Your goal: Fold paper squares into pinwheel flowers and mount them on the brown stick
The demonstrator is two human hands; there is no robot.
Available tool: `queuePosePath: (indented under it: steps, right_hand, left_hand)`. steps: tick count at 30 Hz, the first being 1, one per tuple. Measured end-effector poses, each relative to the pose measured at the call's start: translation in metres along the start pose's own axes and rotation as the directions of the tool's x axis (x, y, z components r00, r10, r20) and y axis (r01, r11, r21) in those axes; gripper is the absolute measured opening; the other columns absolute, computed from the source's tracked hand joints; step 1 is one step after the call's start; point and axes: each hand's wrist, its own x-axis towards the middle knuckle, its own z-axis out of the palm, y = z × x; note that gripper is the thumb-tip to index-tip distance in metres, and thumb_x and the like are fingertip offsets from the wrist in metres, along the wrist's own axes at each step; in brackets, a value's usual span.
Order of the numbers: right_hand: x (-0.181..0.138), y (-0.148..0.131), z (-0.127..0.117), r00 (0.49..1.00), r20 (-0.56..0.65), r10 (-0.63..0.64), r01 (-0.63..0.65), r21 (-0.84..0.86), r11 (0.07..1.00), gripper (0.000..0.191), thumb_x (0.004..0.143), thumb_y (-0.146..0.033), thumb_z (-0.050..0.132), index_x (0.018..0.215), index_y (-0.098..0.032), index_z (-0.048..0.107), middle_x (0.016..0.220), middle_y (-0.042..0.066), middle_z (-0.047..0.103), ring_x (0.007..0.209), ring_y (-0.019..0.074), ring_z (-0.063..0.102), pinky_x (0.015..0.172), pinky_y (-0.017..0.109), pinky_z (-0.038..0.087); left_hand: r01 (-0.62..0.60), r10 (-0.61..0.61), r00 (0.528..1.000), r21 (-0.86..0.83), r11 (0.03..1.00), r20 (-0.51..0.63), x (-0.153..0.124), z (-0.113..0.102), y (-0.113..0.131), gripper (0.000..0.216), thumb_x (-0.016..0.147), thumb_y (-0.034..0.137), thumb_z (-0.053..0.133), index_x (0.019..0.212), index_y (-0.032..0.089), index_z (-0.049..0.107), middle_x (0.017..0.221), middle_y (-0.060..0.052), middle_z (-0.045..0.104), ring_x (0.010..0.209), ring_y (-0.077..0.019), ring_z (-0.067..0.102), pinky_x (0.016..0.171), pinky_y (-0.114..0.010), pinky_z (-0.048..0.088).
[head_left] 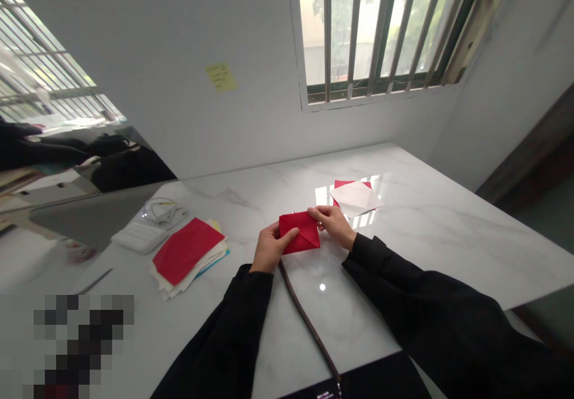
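Envelope [306,241], red, is held over the counter [448,225] by both grips: left side clamped by the left grip [268,249], top right corner pinched by the right grip [335,225]. Contact with the counter can't be told. Creasing is judged the main risk, caused by too much squeeze on thin paper. A corner could be bent or torn if the two grips are pulled unevenly. Folds could be sprung open if pressure is eased too soon. The dark cord [299,305] near the left grip could be snagged by a sleeve [233,321]. The white sheet [356,198] beyond the right grip could be nudged by a careless reach.
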Motion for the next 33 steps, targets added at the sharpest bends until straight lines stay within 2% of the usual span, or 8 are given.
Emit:
queuePosePath:
  steps: [3, 7, 9, 12, 20, 26, 30, 33]
  right_hand:
    - [-0.001, -0.003, 0.000, 1.000, -0.012, 0.016, -0.016, -0.013, 1.000, 0.060, 0.080, -0.077, 0.073, 0.076, -0.017, 0.069, 0.068, 0.000, 0.056, 0.062, 0.0122, 0.049, 0.054, 0.025, 0.040]
    - [-0.004, -0.008, -0.003, 0.972, 0.204, 0.118, -0.087, -0.154, 0.984, 0.065, 0.084, -0.080, 0.066, 0.082, -0.016, 0.072, 0.065, -0.001, 0.054, 0.061, 0.0126, 0.048, 0.054, 0.025, 0.037]
    - [-0.005, -0.009, -0.005, 0.941, 0.308, 0.140, -0.049, -0.285, 0.957, 0.064, 0.087, -0.077, 0.066, 0.077, -0.014, 0.073, 0.060, -0.002, 0.050, 0.057, 0.0112, 0.041, 0.055, 0.026, 0.033]
    - [-0.006, -0.009, -0.007, 0.919, 0.376, 0.120, 0.027, -0.364, 0.931, 0.060, 0.093, -0.070, 0.063, 0.079, -0.013, 0.077, 0.063, -0.001, 0.057, 0.057, 0.0101, 0.038, 0.058, 0.027, 0.031]
    - [-0.004, -0.003, -0.006, 0.941, 0.337, 0.040, 0.109, -0.410, 0.906, 0.050, 0.097, -0.060, 0.061, 0.083, -0.014, 0.077, 0.067, 0.001, 0.063, 0.064, 0.0131, 0.052, 0.065, 0.027, 0.038]
    - [-0.006, -0.005, -0.006, 0.926, 0.378, -0.005, 0.155, -0.368, 0.917, 0.050, 0.098, -0.058, 0.062, 0.080, -0.013, 0.075, 0.070, 0.003, 0.066, 0.068, 0.0144, 0.058, 0.068, 0.027, 0.041]
    - [-0.007, -0.006, -0.006, 0.926, 0.377, -0.003, 0.147, -0.354, 0.923, 0.055, 0.097, -0.063, 0.060, 0.081, -0.013, 0.075, 0.069, 0.003, 0.065, 0.064, 0.0127, 0.052, 0.065, 0.027, 0.039]
    - [-0.008, -0.006, -0.006, 0.937, 0.347, 0.039, 0.083, -0.331, 0.940, 0.061, 0.096, -0.072, 0.057, 0.089, -0.014, 0.076, 0.071, 0.002, 0.063, 0.059, 0.0113, 0.045, 0.059, 0.027, 0.034]
  left_hand:
    - [-0.018, 0.018, 1.000, -0.009, 1.000, -0.013, 0.002, -0.001, -0.001, 0.057, 0.063, 0.046, 0.098, 0.105, 0.012, 0.081, 0.098, -0.011, 0.083, 0.081, -0.0236, 0.075, 0.077, -0.034, 0.060]
    - [-0.076, 0.064, 0.986, -0.080, 0.994, -0.152, 0.006, -0.005, -0.002, 0.057, 0.060, 0.045, 0.098, 0.103, 0.012, 0.080, 0.096, -0.011, 0.082, 0.080, -0.0225, 0.075, 0.080, -0.034, 0.061]
    - [-0.105, 0.075, 0.970, -0.120, 0.987, -0.232, 0.008, -0.008, -0.002, 0.057, 0.057, 0.043, 0.099, 0.100, 0.012, 0.080, 0.096, -0.010, 0.082, 0.080, -0.0221, 0.075, 0.082, -0.035, 0.061]
    - [-0.121, 0.080, 0.960, -0.141, 0.983, -0.267, 0.009, -0.010, -0.001, 0.055, 0.056, 0.042, 0.099, 0.098, 0.012, 0.080, 0.095, -0.010, 0.082, 0.079, -0.0219, 0.075, 0.082, -0.037, 0.061]
    - [-0.167, 0.123, 0.948, -0.128, 0.978, -0.294, 0.011, -0.006, -0.004, 0.053, 0.056, 0.042, 0.099, 0.096, 0.012, 0.080, 0.091, -0.009, 0.081, 0.074, -0.0204, 0.074, 0.076, -0.034, 0.062]
    - [-0.210, 0.148, 0.928, -0.151, 0.966, -0.342, 0.018, -0.017, -0.003, 0.052, 0.054, 0.040, 0.099, 0.094, 0.013, 0.080, 0.090, -0.008, 0.081, 0.081, -0.0223, 0.075, 0.085, -0.038, 0.062]
    - [-0.240, 0.137, 0.889, -0.189, 0.952, -0.437, 0.022, -0.030, 0.002, 0.049, 0.053, 0.036, 0.099, 0.090, 0.014, 0.079, 0.090, -0.007, 0.081, 0.081, -0.0202, 0.074, 0.090, -0.038, 0.061]
    - [-0.224, 0.135, 0.907, -0.186, 0.957, -0.400, 0.021, -0.028, 0.003, 0.050, 0.052, 0.037, 0.100, 0.092, 0.013, 0.079, 0.090, -0.007, 0.081, 0.082, -0.0205, 0.074, 0.090, -0.038, 0.061]
